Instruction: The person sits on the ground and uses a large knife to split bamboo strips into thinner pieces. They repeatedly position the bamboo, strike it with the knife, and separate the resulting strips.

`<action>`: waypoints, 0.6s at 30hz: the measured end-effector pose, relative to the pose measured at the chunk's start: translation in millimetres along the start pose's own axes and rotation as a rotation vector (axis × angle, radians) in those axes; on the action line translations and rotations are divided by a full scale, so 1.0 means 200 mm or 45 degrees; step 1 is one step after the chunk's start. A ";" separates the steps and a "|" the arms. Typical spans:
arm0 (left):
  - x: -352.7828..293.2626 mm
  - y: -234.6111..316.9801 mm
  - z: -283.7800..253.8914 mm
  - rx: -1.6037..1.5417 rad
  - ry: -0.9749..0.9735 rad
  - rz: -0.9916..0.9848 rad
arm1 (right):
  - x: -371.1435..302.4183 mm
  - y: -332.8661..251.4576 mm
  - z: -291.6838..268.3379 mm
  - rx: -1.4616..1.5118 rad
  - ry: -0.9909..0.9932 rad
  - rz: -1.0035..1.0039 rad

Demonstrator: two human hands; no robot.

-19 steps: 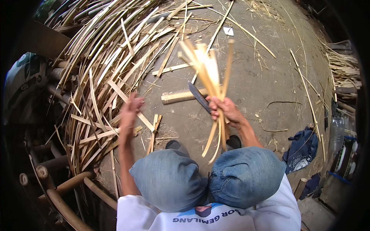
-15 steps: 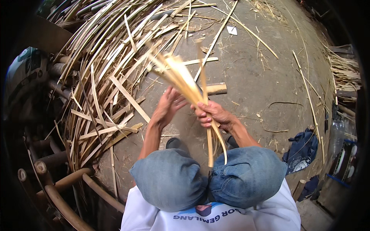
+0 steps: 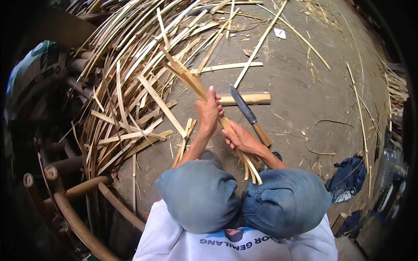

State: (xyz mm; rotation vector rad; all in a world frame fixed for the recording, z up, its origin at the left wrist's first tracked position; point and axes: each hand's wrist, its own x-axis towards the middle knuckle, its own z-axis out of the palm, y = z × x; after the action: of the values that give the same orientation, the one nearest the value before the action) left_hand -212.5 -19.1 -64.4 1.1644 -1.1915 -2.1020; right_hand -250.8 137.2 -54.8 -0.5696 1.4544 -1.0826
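A bundle of split bamboo strips [image 3: 191, 81] runs slantwise between my hands, its far end up to the left and its near ends splayed above my knees. My left hand [image 3: 210, 112] is wrapped round the middle of the bundle, thumb pointing away from me. Lower down, my right hand [image 3: 238, 138] is closed round the same strips. A knife [image 3: 249, 112] with a dark blade and wooden handle lies just beyond my right hand. Its blade rests across a short piece of bamboo [image 3: 257, 98] on the ground.
A big heap of split strips [image 3: 130, 69] spreads over the ground at the left. Bamboo poles [image 3: 74, 222] form a frame at the lower left. Long thin strips [image 3: 359, 104] and a dark blue cloth [image 3: 347, 178] lie at the right. A white scrap [image 3: 279, 33] lies farther off.
My left hand has gone from beside the bundle to gripping it. The blurred bundle is now steady and has shifted. Two short strips now lie by my left forearm, and the knife shows plainly.
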 end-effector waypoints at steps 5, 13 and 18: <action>0.00 0.00 -0.11 -0.311 -0.221 -0.141 | 0.01 -0.03 0.06 0.061 0.108 0.043; -0.27 0.01 -0.34 -0.689 -0.260 -0.471 | 0.01 0.06 0.15 -0.353 -0.082 -0.193; -0.46 0.21 -0.68 -0.585 -0.018 -0.217 | 0.02 0.15 0.13 -0.233 -0.252 -0.186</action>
State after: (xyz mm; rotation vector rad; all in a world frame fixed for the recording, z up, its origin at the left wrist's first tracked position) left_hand -49.6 -39.4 -23.6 1.0605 -0.5777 -2.3445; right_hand -220.9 139.9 -79.0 -0.9002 1.3615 -0.9804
